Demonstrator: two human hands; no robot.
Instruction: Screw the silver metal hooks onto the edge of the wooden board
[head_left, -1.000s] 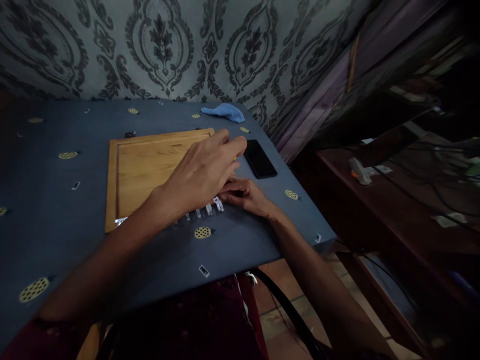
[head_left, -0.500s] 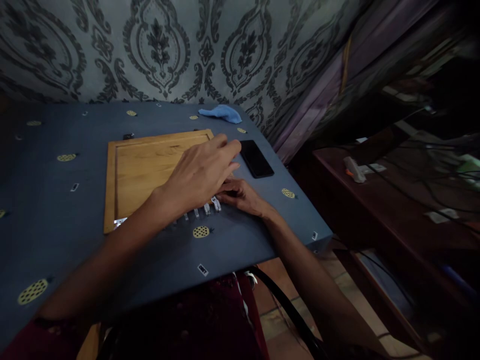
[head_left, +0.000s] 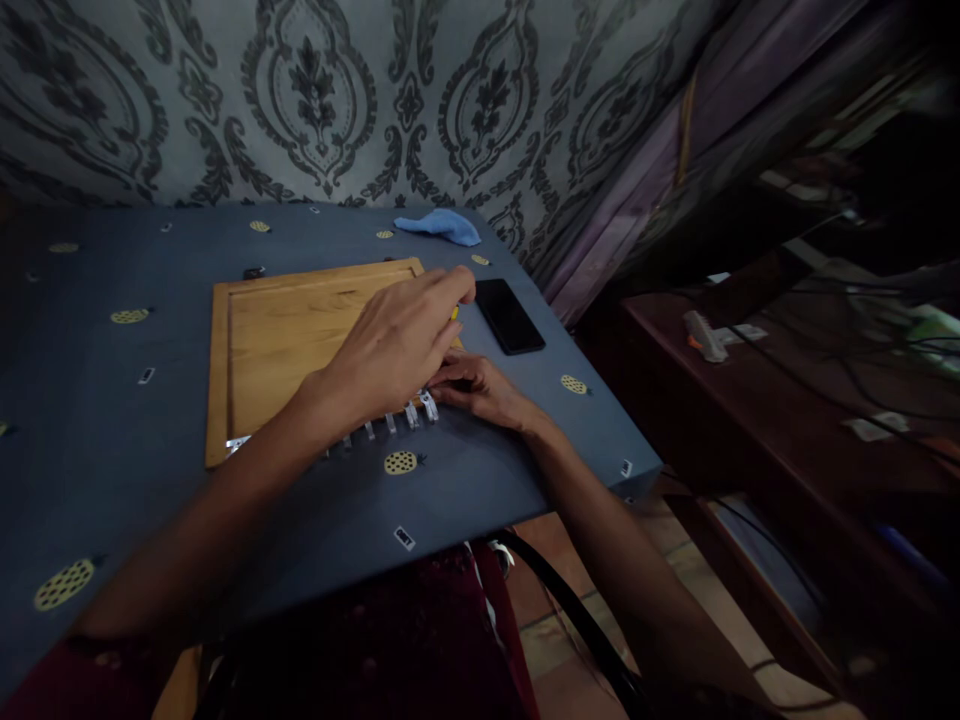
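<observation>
A wooden board (head_left: 289,340) with a raised rim lies on the table. Shiny metal clips (head_left: 411,415) stick out in a row along its near edge, and another metal piece (head_left: 238,445) shows at its near left corner. Over the board's right part, my left hand (head_left: 401,335) is closed with bent fingers around a yellow object (head_left: 455,312), of which only a small bit shows. Just below it, my right hand (head_left: 480,390) pinches at the near right corner, beside the last clip. Whatever lies between its fingertips is hidden.
A black phone (head_left: 510,316) lies right of the board, and a blue cloth (head_left: 441,226) near the wall. Behind the board is a small dark object (head_left: 254,272). The blue table's (head_left: 480,510) near edge is close to my body. Cables cover a brown desk (head_left: 757,390) at right.
My left hand has turned slightly, and a yellow bit now shows under its fingers. The right hand stays at the board's corner. The whole view has shifted a little.
</observation>
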